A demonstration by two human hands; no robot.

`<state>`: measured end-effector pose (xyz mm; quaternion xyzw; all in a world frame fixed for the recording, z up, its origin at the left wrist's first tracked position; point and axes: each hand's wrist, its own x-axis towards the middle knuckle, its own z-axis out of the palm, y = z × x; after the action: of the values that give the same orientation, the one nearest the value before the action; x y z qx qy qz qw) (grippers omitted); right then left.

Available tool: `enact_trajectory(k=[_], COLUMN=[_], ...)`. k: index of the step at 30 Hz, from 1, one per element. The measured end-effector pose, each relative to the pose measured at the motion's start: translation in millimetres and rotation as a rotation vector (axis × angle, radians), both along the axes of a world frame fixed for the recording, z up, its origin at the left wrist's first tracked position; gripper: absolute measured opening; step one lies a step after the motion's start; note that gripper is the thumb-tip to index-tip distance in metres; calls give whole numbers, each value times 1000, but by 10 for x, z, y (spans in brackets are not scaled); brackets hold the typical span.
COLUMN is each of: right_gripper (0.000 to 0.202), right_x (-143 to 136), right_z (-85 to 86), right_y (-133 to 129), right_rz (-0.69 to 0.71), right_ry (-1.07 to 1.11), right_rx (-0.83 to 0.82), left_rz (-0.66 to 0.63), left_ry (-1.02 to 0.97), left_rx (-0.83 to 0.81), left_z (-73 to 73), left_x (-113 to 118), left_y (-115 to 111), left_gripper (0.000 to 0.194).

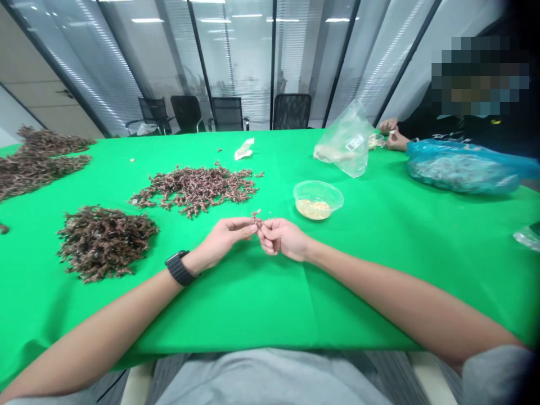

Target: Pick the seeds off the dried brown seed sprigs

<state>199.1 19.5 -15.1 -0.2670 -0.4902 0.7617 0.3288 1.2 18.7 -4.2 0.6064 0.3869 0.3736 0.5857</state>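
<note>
In front of me, my left hand (228,237) pinches a small reddish-brown, knobbly twig-like piece (255,218) between thumb and fingers. My right hand (283,237) meets it there, its thumb and forefinger closed on the same piece and the other fingers curled. Just behind my hands spreads a loose pile of similar brown pieces (202,188). A denser heap (105,239) of them lies to the left of my left wrist, which wears a black watch. Beyond my right hand stands a clear plastic bowl (333,201) with small yellowish grains at its bottom.
More brown pieces (37,157) lie at the far left of the green-covered table (358,315). A crumpled white paper (244,149), a clear plastic bag (346,146) and a blue bag (464,169) lie farther back. At the right, another person's hands (394,136) handle something small.
</note>
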Motion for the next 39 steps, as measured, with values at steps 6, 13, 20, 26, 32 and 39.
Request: enact_trajectory(k=[6, 13, 20, 26, 32, 39], right_gripper=[36, 36, 49, 33, 17, 14], right_x=[-8, -32, -114, -76, -58, -74], right_z=[-44, -66, -87, -1, 70, 69], right_y=[5, -18, -54, -144, -209, -214], right_rz=[9, 11, -77, -470, -573, -575], right_ry=[-2, -52, -323, -621, -544, -562], right_rx=[9, 40, 213, 836, 964, 992], left_rz=[22, 87, 130, 308, 269, 237], left_ry=[49, 73, 301, 516, 649, 684], left_rx=[104, 179, 394, 642, 743, 776], left_z=[67, 37, 37, 50, 60, 56], left_x=[38, 83, 94, 44, 28, 43], left_y=[-50, -105, -187, -160, -163, -192], left_gripper=[27, 32, 27, 22, 19, 20])
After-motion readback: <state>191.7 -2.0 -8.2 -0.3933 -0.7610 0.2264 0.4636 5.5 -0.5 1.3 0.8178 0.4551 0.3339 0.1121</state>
